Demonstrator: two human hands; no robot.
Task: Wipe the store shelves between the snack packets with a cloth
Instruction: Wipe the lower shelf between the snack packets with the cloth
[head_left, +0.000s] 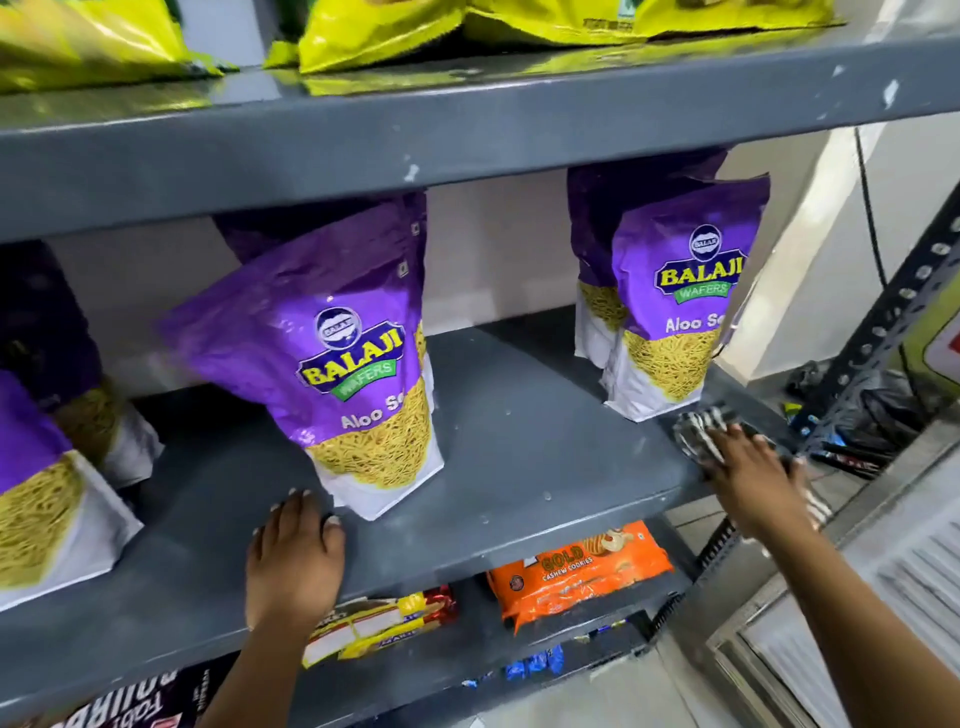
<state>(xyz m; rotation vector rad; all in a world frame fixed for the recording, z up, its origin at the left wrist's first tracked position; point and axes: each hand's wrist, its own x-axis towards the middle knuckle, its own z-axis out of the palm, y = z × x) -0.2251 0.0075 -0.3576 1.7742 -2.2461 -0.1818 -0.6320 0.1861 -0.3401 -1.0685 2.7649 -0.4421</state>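
A grey metal shelf (519, 415) carries purple Balaji Aloo Sev packets. One packet (358, 374) leans left at the middle, and another packet (675, 306) stands upright at the right. My right hand (748, 467) presses a black-and-white patterned cloth (701, 431) flat on the shelf's front right corner, just in front of the right packet. My left hand (296, 556) rests palm down on the shelf's front edge, fingertips close to the base of the middle packet, holding nothing.
More purple packets (47, 467) stand at the left. Yellow-green bags (467, 26) lie on the shelf above. Below are an orange cookie pack (576, 571) and biscuit packs (384, 623). A perforated upright (883, 332) bounds the right end.
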